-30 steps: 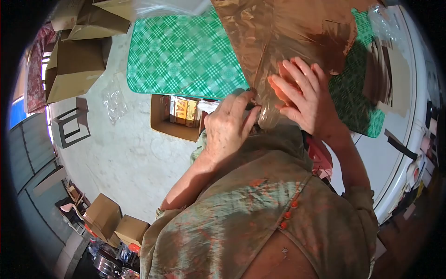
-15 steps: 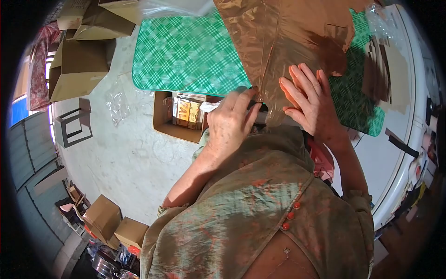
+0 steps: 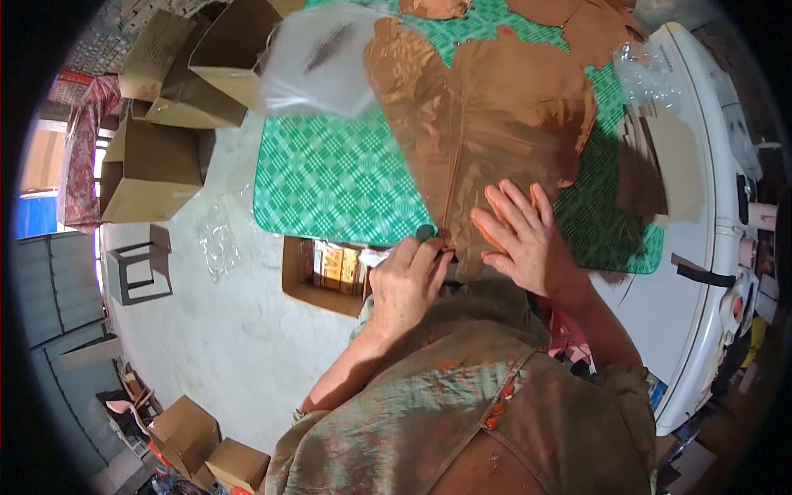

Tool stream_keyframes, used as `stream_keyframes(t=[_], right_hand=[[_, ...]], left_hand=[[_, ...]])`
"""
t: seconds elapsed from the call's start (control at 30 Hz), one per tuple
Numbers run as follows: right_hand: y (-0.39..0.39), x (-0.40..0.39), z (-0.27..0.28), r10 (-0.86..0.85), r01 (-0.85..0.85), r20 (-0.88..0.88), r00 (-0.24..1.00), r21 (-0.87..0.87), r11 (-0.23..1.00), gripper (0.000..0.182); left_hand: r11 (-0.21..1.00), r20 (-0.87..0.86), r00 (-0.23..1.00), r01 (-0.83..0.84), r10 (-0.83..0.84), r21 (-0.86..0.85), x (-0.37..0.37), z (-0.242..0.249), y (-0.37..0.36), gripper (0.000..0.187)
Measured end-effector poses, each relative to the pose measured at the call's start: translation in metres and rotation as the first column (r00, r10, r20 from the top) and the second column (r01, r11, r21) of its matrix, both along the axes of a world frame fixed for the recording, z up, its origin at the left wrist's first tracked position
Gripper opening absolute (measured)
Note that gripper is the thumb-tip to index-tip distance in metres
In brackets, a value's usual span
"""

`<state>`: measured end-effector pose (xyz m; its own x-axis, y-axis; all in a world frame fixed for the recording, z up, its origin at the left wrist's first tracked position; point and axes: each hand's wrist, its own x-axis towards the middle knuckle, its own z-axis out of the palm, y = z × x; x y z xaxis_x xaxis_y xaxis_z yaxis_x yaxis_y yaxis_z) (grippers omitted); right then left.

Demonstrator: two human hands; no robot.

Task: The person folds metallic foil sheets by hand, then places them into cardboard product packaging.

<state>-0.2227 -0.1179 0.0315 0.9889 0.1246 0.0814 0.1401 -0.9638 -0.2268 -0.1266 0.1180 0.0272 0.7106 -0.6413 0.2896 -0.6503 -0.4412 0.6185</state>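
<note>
A shiny brown garment piece (image 3: 511, 107) with a long seam lies over the green checked tabletop (image 3: 330, 177). At its near end my left hand (image 3: 406, 276) is closed, fingers pinched on the edge of the brown fabric, with a small dark object (image 3: 425, 233) showing at the fingertips. My right hand (image 3: 524, 239) rests on the brown fabric just to the right, fingers spread and stretched out, holding nothing. What lies under my left fingers is partly hidden.
An open carton (image 3: 318, 299) with packets sits below the table edge. Clear plastic bags (image 3: 318, 62) lie at the far left of the table. Open boxes (image 3: 157, 177) and a grey frame stool (image 3: 140, 266) stand left. A white surface (image 3: 660, 305) is at right.
The view has tilted up, so the far end of the brown garment and more brown pieces now show. My hands keep nearly the same pose on the fabric.
</note>
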Motion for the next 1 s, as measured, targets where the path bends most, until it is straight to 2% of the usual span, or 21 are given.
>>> stream_keyframes(t=[0.07, 0.17, 0.2, 0.3, 0.33, 0.43, 0.63, 1.0], right_hand=[[0.001, -0.001, 0.0, -0.005, 0.005, 0.004, 1.0, 0.005, 1.0, 0.075], [0.002, 0.0, 0.002, -0.011, 0.011, 0.009, 1.0, -0.009, 1.0, 0.075], [0.003, 0.0, 0.002, -0.017, 0.017, 0.011, 1.0, -0.013, 1.0, 0.072], [0.002, -0.001, -0.001, -0.009, 0.01, 0.022, 1.0, -0.028, 1.0, 0.068], [0.001, -0.001, -0.003, -0.003, 0.004, 0.029, 1.0, -0.009, 1.0, 0.064], [-0.002, -0.003, -0.006, 0.008, -0.008, 0.005, 1.0, -0.006, 1.0, 0.064], [0.0, -0.001, -0.003, 0.0, 0.0, 0.003, 1.0, 0.019, 1.0, 0.068], [-0.005, 0.001, 0.0, 0.024, -0.023, -0.006, 1.0, 0.04, 0.999, 0.065]], left_hand=[[0.999, 0.022, 1.0, 0.02, -0.02, 0.025, 0.004, 0.008, 0.0, 0.028], [0.993, 0.141, 0.985, 0.106, -0.097, -0.056, 0.018, 0.017, -0.012, 0.03], [0.984, 0.129, 0.981, 0.159, -0.148, -0.083, 0.024, 0.016, -0.016, 0.035], [0.969, 0.25, 0.949, 0.222, -0.19, -0.109, 0.039, 0.007, -0.036, 0.04], [0.967, 0.221, 0.949, 0.245, -0.224, -0.068, 0.042, 0.003, -0.04, 0.048], [0.961, 0.266, 0.926, 0.277, -0.27, 0.012, 0.048, -0.008, -0.052, 0.056], [0.948, 0.221, 0.926, 0.277, -0.307, 0.156, 0.046, -0.016, -0.051, 0.062], [0.951, 0.217, 0.929, 0.27, -0.298, 0.152, 0.045, -0.018, -0.052, 0.059]])
